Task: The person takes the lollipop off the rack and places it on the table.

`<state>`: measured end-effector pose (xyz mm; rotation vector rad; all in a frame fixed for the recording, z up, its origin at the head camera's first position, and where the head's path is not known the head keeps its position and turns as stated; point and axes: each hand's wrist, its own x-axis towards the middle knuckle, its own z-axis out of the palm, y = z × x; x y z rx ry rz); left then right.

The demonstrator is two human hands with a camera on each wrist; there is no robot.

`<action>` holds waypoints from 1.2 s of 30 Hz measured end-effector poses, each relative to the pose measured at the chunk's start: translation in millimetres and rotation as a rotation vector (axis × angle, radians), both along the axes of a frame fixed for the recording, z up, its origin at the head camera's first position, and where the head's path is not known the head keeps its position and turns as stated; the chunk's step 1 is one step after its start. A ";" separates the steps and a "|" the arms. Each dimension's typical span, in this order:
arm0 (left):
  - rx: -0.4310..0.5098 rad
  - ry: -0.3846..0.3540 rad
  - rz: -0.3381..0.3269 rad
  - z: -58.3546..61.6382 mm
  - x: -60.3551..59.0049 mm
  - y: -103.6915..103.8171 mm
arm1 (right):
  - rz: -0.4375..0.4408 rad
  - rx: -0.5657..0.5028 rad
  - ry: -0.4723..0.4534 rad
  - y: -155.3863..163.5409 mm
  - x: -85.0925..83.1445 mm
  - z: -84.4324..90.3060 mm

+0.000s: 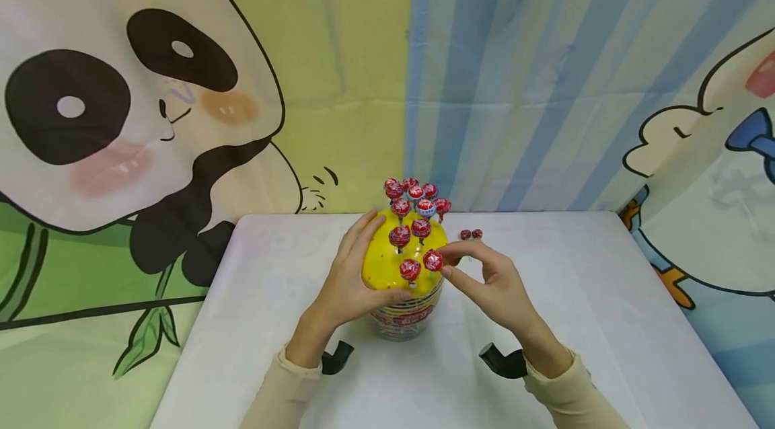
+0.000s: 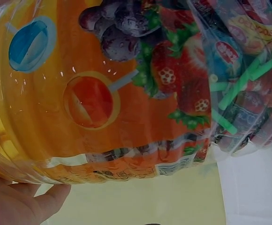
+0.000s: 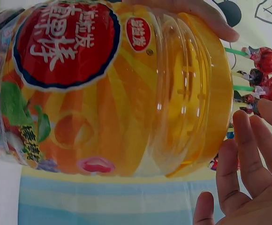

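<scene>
- Left hand (image 1: 345, 281): grasping, spread wide, thumb across the front and fingers round the far left side of the yellow lid (image 1: 378, 261).
- Right hand (image 1: 493, 284): thumb and index finger nearly closed, pinching one lollipop (image 1: 432, 260) at the lid's right front; its other fingers are loosely bent.
- Standing lollipops (image 1: 400, 207): round heads in crinkled, shiny wrappers, mostly red, raised on thin sticks above the smooth, domed lid.
- Jar (image 1: 404, 329): upright, clear ribbed plastic, rounded, beneath the lid; its glossy orange label (image 2: 42, 122) carries printed fruit. Wrapped sweets and green sticks (image 2: 239, 84) show through the wall.
- Two loose lollipops (image 1: 471, 234): lying behind the right hand, near the table's back edge.
- Table (image 1: 545, 321): smooth white covering, straight back edge, slanting sides; open room lies left and right of the jar.
- Printed cloth (image 1: 339, 93): hanging behind the table, lightly creased, with a panda and blue stripes.
</scene>
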<state>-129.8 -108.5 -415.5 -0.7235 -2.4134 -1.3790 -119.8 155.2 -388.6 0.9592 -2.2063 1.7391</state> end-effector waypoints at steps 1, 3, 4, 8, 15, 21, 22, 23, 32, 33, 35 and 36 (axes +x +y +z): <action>0.001 0.001 0.000 -0.1 -0.1 0.0 | 0.007 -0.002 0.002 -1.1 0.4 0.1; 0.004 0.003 -0.002 -0.3 -0.3 -0.1 | 0.015 -0.003 0.010 -2.5 1.0 -0.4; 0.004 0.004 -0.002 -0.5 -0.3 -0.1 | 0.016 0.000 0.016 -3.0 1.1 -0.6; 0.005 0.008 -0.004 -1.1 -0.8 -0.3 | 0.011 0.015 0.039 -5.1 1.5 -1.0; 0.006 0.004 0.000 -2.3 -0.7 -1.3 | -0.011 0.044 0.080 -9.8 3.3 -1.8; 0.002 0.003 0.003 -1.7 0.4 -0.7 | -0.029 0.054 0.095 -10.9 3.7 -3.0; 0.003 0.003 0.002 -1.5 0.6 -0.5 | -0.030 0.055 0.090 -10.9 3.5 -2.9; 0.003 0.004 0.002 -1.7 0.7 -0.6 | -0.030 0.056 0.082 -11.0 3.5 -2.7; 0.004 0.004 0.002 -3.5 0.2 -1.2 | -0.032 0.033 0.106 -12.6 0.9 -0.9; 0.004 0.005 0.000 -3.1 0.1 -1.0 | -0.030 0.026 0.117 -12.8 0.4 0.0; 0.004 0.006 -0.002 -3.1 -0.3 -0.9 | -0.022 0.005 0.134 -13.0 -0.7 2.4; 0.006 0.004 -0.003 -2.9 -0.4 -0.8 | -0.019 -0.004 0.140 -12.8 -1.2 4.0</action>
